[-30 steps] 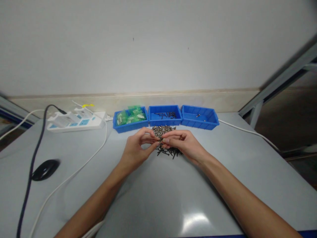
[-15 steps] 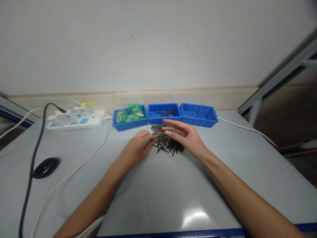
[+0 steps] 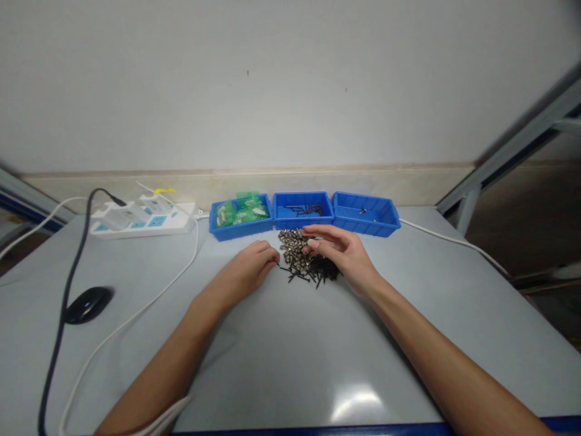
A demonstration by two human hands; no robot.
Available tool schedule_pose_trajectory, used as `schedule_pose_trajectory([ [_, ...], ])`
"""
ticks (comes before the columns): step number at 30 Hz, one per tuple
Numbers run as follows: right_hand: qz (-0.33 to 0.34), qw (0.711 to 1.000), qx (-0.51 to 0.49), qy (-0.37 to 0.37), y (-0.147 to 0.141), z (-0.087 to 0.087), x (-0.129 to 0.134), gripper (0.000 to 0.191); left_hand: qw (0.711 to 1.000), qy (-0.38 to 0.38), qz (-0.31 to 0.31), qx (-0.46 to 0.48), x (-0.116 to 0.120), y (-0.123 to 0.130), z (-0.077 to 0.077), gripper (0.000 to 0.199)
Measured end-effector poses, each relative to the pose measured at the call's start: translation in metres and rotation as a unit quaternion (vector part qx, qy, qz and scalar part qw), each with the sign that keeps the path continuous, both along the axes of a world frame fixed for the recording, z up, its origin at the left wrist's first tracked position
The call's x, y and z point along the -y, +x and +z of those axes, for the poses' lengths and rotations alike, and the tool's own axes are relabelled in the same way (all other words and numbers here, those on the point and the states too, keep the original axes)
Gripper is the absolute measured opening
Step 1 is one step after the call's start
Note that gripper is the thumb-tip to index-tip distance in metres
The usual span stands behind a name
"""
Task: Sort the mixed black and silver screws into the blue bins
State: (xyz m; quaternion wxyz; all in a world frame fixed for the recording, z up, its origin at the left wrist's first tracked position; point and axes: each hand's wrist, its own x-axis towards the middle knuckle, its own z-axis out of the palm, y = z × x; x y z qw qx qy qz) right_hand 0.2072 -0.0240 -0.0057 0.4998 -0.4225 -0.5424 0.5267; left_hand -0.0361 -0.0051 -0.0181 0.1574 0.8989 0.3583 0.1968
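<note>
A heap of small silvery screws (image 3: 294, 249) lies mid-table, with black screws (image 3: 323, 267) gathered at its right and front side. At the heap's left edge my left hand (image 3: 255, 264) is closed in a pinch, and a thin dark screw (image 3: 278, 264) pokes out at the fingertips. Over the heap's right side hovers my right hand (image 3: 342, 249), fingers bent, thumb and forefinger apart. I make out nothing held in it, though its inner fingers are partly hidden. Behind the heap, the middle blue bin (image 3: 303, 220) contains several dark screws (image 3: 307, 209).
The left blue bin (image 3: 240, 230) holds green-tinted plastic bags (image 3: 247, 209); the right blue bin (image 3: 376, 227) has a few small pieces inside. Farther left are a white power strip (image 3: 175, 224) with plugs, a black computer mouse (image 3: 89, 304) and loose cables (image 3: 149, 301).
My left hand has drawn slightly left, away from the heap, with a dark screw tip now showing. My right hand stays over the heap, its fingers a little more bent. The view has shifted slightly.
</note>
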Motion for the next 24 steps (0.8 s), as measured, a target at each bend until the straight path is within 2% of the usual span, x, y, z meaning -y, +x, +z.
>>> schedule_pose_trajectory([
  [7, -0.006, 1.000, -0.002, 0.002, 0.000, 0.001, -0.001, 0.030, 1.000, 0.010, 0.010, 0.007, -0.001, 0.003, 0.005, 0.012],
  [12, -0.004, 1.000, 0.030, 0.005, -0.001, 0.000, 0.001, 0.033, 0.983, 0.011, 0.080, 0.162, 0.006, 0.017, 0.005, 0.004],
  [17, 0.060, 0.996, 0.060, -0.021, -0.002, -0.001, 0.005, 0.026, 0.953, -0.045, 0.099, 0.283, 0.016, 0.032, 0.008, 0.010],
  [21, 0.084, 0.993, 0.014, -0.079, -0.002, 0.000, 0.005, 0.028, 0.943, -0.081, 0.089, 0.311, 0.019, 0.034, 0.006, 0.015],
  [24, 0.098, 0.990, -0.005, -0.099, -0.001, 0.000, 0.004, 0.032, 0.945, -0.076, 0.083, 0.306, 0.020, 0.035, 0.005, 0.016],
])
